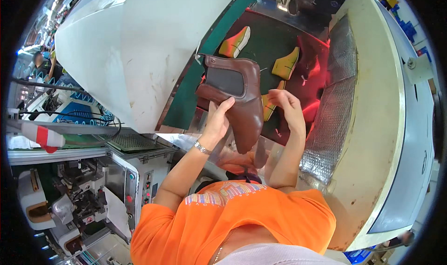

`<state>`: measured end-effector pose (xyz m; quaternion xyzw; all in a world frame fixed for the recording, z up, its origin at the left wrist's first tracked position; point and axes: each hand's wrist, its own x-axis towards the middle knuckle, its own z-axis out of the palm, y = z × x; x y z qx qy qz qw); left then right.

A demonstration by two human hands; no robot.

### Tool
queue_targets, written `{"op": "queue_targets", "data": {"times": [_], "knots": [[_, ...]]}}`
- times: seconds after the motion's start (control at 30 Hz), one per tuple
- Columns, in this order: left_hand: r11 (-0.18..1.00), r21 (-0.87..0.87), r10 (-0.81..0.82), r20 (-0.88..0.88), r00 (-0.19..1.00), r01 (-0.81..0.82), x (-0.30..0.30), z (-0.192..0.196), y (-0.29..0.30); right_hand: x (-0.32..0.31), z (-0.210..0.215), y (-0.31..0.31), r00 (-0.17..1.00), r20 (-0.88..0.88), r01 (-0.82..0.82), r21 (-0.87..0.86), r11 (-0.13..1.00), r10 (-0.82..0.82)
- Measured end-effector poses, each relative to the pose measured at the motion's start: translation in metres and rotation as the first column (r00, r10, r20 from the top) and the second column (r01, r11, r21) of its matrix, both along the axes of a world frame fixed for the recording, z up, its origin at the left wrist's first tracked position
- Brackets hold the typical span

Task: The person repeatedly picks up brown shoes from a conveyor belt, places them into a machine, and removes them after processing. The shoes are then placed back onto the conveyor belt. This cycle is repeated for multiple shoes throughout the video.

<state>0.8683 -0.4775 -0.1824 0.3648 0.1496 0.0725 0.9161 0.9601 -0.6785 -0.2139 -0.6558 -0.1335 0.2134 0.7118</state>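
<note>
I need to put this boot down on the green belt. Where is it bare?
The belt is bare between the upper last and the right last, above the boot. It is crowded lower right, where a third last lies by the right hand.

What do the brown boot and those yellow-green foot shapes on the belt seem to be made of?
The brown boot looks like smooth leather or a leather-like sheet: soft sheen, gentle creases. Its dark side panel looks matte, probably elastic fabric. The foot shapes look like hard moulded plastic, evenly coloured and rigid, though that is a guess from their look. The left hand grips the boot; the right hand is beside it.
</note>
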Motion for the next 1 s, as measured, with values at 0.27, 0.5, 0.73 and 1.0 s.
{"op": "queue_targets", "data": {"times": [0.27,0.5,0.73,1.0], "knots": [[0.87,0.493,-0.136,0.184,0.973,0.028,-0.034,0.016,-0.032,-0.053,-0.016,0.055,0.897,-0.416,0.099,0.519,0.849,0.15],[0.28,0.959,-0.545,0.191,0.816,-0.038,-0.114,0.033,-0.032,-0.061,0.003,0.027,0.916,-0.383,0.25,0.778,0.577,0.119],[0.187,0.894,-0.637,-0.206,0.743,0.408,-0.186,-0.004,0.019,0.063,0.055,-0.004,0.943,-0.269,0.324,0.599,0.732,-0.197],[0.148,0.87,-0.237,-0.431,0.871,0.471,-0.267,-0.039,0.059,0.188,-0.081,0.058,0.648,-0.182,0.754,0.011,0.657,-0.74]]}}
